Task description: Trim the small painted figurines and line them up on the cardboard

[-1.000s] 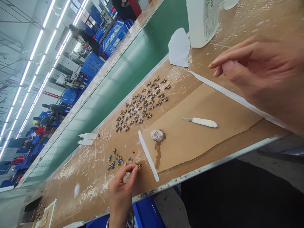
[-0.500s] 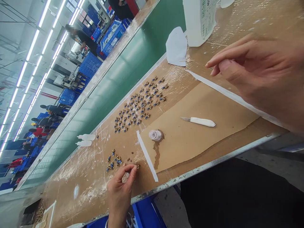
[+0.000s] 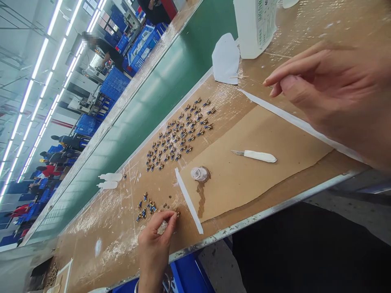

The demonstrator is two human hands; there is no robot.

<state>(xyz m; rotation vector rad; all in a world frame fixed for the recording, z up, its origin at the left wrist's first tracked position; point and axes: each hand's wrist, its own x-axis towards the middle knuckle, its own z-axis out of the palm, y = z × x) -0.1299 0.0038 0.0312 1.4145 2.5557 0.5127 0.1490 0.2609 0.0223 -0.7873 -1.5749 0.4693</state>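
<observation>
My left hand rests at the near edge of the brown workbench, thumb and forefinger pinched on a tiny brass piece. Just beyond it lies a small cluster of blue-and-gold parts. My right hand hovers close to the camera at the upper right, fingers pinched on a thin wooden stick that points left. Several more blue-and-gold parts are laid out in rows farther back.
A white-handled knife lies on a cardboard sheet, a small clear cap at its left. Two white squeeze bottles lie flat at left. A white container and paper stand behind. Green conveyor belt beyond; people work farther off.
Both hands have stayed almost where they were; the view has shifted slightly, and the left fingers have opened a little around the tiny piece.
</observation>
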